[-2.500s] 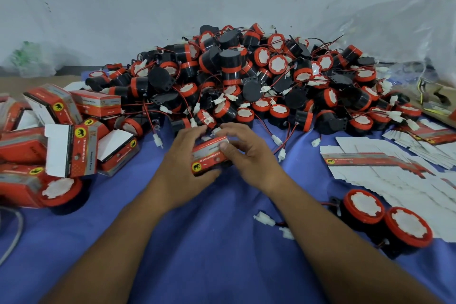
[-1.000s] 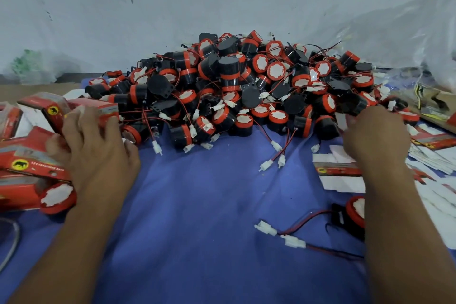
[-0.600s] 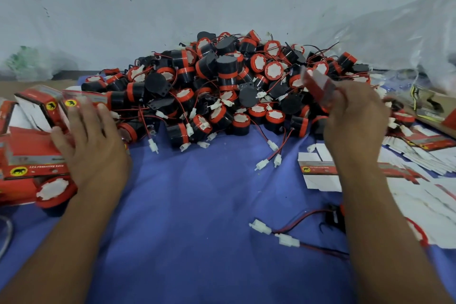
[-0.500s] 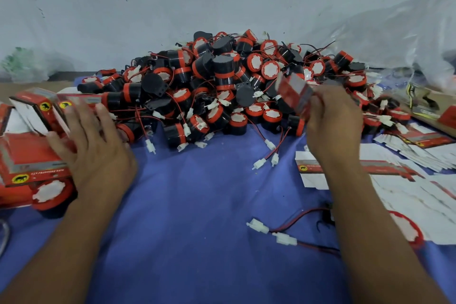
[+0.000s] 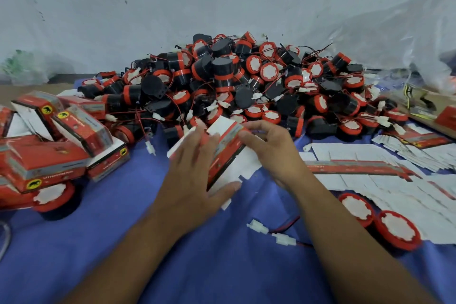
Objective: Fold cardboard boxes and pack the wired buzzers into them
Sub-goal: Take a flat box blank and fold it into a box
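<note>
Both hands meet over the blue cloth-covered tabletop (image 5: 222,266), working one unfolded red-and-white cardboard box blank (image 5: 228,153). The left hand (image 5: 195,180) lies spread across the blank's near side, fingers extended, thumb under its lower white edge. The right hand (image 5: 274,148) pinches the blank's far upper corner between fingertips and thumb. The blank is tilted, white inner face partly showing; its print is blurred and unreadable.

Behind the hands rises a large heap of black-and-red wired buzzers (image 5: 246,81), white connectors trailing. At left sit the assembled red boxes (image 5: 49,150), each bearing a round yellow emblem with a black animal figure; the lettering beneath cannot be read. At right lies a spread of flat white box blanks (image 5: 370,168). Two loose red-rimmed buzzers (image 5: 380,219) rest beside the right forearm, their white plug connectors (image 5: 271,232) on the cloth.
</note>
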